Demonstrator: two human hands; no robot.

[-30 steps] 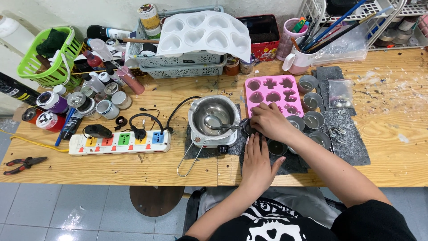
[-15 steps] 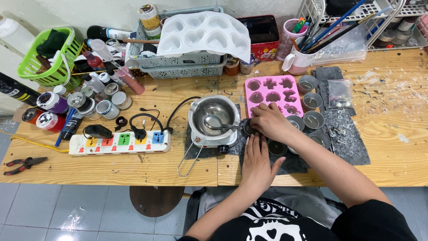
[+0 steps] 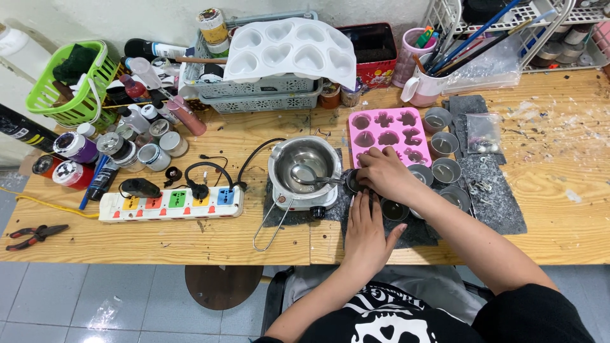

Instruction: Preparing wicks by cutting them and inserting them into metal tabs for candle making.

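Nearby, steel pot (image 3: pixel 304 164) with spoon (image 3: pixel 316 180).

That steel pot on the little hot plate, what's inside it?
Inside the steel pot lies a metal spoon, its handle pointing toward the right hand. The bottom looks shiny; whether clear liquid lies in it cannot be told. The hot plate beneath is mostly covered.

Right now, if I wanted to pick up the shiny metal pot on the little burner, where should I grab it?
Probably by the long wire handle, not the bowl. The metal pot sits on a small electric burner and could be hot. Its handle sticks out toward the table's front edge, away from the spoon inside. Come from the front left, where nothing crowds it.
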